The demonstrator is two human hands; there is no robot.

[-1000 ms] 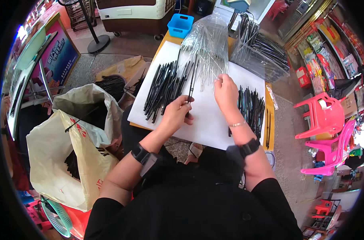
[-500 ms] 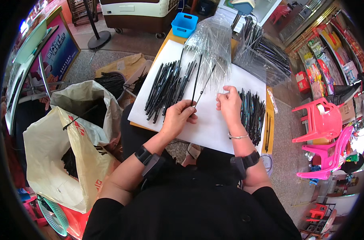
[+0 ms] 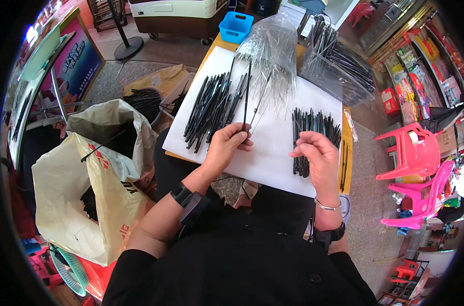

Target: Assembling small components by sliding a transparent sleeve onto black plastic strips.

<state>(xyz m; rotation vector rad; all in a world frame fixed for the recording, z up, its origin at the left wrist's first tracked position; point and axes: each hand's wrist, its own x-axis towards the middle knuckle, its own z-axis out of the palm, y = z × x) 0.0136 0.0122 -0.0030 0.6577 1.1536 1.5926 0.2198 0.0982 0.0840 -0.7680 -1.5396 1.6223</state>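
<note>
Progress: work judged to be part-way. 2 pieces are in hand, a black rod (image 3: pixel 247 94) and a thinner rod (image 3: pixel 261 97), neither laid down. Loose stock lies on both sides of the white sheet (image 3: pixel 278 166): a left pile (image 3: pixel 207 109) and a right pile (image 3: pixel 316 122), both of dark rods. Thin silvery wires fill a clear plastic bag (image 3: pixel 272 46) at the far side, and more dark rods sit in a clear bin (image 3: pixel 336 84). Which pile is finished and which is waiting cannot be established.

Grip: the left hand (image 3: pixel 228 146) is closed, thumb against fingers, on the lower ends of both rods; their upper lengths rise from it and fan apart toward the bag. The right hand (image 3: pixel 319 154) is partly open, fingers loosely curled, nothing seen in it, over the near end of the right pile; contact with that pile cannot be told
</note>
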